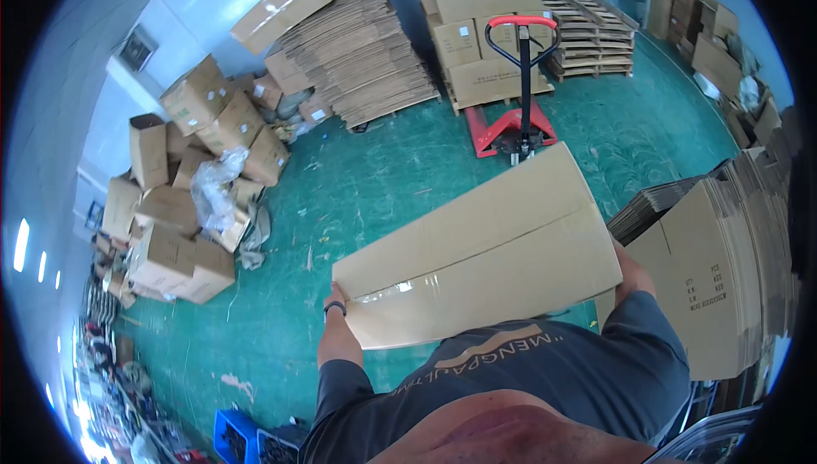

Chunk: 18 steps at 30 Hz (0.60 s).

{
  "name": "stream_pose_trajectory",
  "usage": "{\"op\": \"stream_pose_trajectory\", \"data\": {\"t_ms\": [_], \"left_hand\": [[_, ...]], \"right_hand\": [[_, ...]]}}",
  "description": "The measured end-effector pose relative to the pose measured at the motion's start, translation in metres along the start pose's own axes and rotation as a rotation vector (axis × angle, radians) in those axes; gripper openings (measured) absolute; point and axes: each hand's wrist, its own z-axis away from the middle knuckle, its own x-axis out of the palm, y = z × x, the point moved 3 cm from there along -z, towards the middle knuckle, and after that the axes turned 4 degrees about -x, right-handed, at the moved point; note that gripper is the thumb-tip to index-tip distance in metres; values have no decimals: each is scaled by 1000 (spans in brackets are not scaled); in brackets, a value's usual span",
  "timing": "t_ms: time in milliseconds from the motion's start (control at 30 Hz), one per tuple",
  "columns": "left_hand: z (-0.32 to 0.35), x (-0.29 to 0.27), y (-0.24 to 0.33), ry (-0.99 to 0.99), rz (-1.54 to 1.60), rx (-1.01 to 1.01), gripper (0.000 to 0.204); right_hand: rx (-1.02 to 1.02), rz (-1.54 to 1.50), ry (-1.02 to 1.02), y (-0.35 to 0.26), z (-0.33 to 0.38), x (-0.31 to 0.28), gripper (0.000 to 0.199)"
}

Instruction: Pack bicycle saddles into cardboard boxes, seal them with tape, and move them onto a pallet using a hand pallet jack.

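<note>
A long brown cardboard box [485, 251] is held across the front of my body, well above the green floor. Clear tape crosses part of the seam that runs along its upper face. My left hand [335, 296], with a dark band at the wrist, grips the box's left end; some of its fingers are out of sight. At the other end, my right hand [623, 258] holds the box from the side, its fingers mostly hidden behind the cardboard.
Beyond the box stands a red pallet jack [523, 124] before stacked cartons [481, 39]. Flattened cardboard [366, 60] is piled at the back, with wooden pallets [591, 34] farther right. Loose boxes [183, 260] heap up at left. Upright flat cartons [706, 285] stand close on my right.
</note>
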Motion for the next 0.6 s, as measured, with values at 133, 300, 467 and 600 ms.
{"op": "stream_pose_trajectory", "data": {"t_ms": [133, 300, 467, 600], "left_hand": [[-129, -27, 127, -133, 270, 266, 106], [-266, -38, 288, -304, 568, 536, 103], [-425, 1, 418, 73, 192, 209, 99], [-520, 4, 538, 134, 8, 26, 99]], "right_hand": [[62, -4, 61, -30, -93, 34, 80], [168, -64, 97, -39, -218, 119, 80], [177, -127, 85, -68, -425, 159, 80], [261, -224, 147, 14, -567, 197, 80]]}}
